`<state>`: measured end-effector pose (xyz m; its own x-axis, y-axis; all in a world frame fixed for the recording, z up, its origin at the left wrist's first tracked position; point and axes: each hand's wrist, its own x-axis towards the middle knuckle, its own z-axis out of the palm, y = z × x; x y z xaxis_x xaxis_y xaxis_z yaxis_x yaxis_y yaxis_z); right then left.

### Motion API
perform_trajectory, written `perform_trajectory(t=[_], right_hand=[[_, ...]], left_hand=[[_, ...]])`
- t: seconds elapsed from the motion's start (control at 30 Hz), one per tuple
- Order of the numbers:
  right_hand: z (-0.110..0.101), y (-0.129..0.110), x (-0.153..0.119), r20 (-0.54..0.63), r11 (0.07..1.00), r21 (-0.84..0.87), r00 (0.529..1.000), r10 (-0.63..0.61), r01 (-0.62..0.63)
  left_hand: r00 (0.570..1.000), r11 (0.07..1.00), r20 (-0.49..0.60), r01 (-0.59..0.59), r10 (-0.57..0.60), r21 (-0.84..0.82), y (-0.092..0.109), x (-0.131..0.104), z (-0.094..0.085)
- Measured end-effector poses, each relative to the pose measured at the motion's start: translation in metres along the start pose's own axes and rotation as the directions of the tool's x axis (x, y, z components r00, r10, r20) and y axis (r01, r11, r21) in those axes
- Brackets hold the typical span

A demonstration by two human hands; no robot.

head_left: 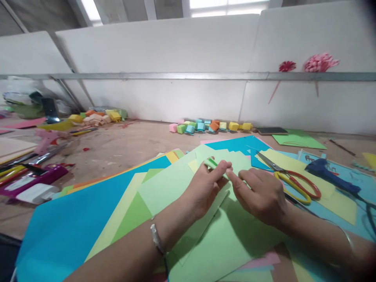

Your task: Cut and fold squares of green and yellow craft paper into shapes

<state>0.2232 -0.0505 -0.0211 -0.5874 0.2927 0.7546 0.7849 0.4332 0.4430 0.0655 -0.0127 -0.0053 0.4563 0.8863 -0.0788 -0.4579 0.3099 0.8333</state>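
Note:
Between the thumb and fingers of my left hand is a small folded piece of green paper, its open edge showing at the upper left. My right hand meets it from the other side, its fingertips pressed close to the left thumb. The right fingers are curled, and whatever they pinch is mostly hidden. Below both hands lie overlapping sheets of pale green paper. Close to my right wrist rest scissors with one red and one yellow handle loop, blades pointing away.
Blue paper spreads at left. A dark blue glue gun lies at right, its cord trailing. Small paper cubes line the wall, near a phone. A purple tool and white block sit far left.

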Motion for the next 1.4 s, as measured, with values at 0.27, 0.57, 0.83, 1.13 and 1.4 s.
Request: perform_trajectory(t=[0.27, 0.57, 0.83, 1.13, 1.4], right_hand=[[-0.001, -0.016, 0.001, 0.132, 0.979, 0.202, 0.989, -0.062, 0.034], [-0.009, -0.002, 0.011, 0.023, 0.835, 0.456, 0.941, 0.336, -0.309], [-0.02, -0.003, 0.022, 0.056, 0.765, 0.582, 0.951, 0.303, -0.278], [-0.017, 0.004, 0.021, 0.141, 0.711, 0.656, 0.967, 0.213, -0.252], [-0.016, 0.006, 0.017, 0.047, 0.775, 0.562, 0.947, 0.319, -0.289]], left_hand=[[0.999, 0.995, 0.003, -0.033, 0.033, -0.091, 0.007, 0.003, -0.005], [0.927, 0.795, 0.326, -0.338, 0.187, 0.504, 0.012, 0.0, -0.013], [0.823, 0.516, 0.546, -0.54, 0.156, 0.665, 0.01, -0.007, -0.014], [0.798, 0.471, 0.598, -0.556, 0.073, 0.685, 0.011, -0.01, -0.015], [0.828, 0.418, 0.555, -0.532, 0.076, 0.737, 0.014, -0.005, -0.017]])
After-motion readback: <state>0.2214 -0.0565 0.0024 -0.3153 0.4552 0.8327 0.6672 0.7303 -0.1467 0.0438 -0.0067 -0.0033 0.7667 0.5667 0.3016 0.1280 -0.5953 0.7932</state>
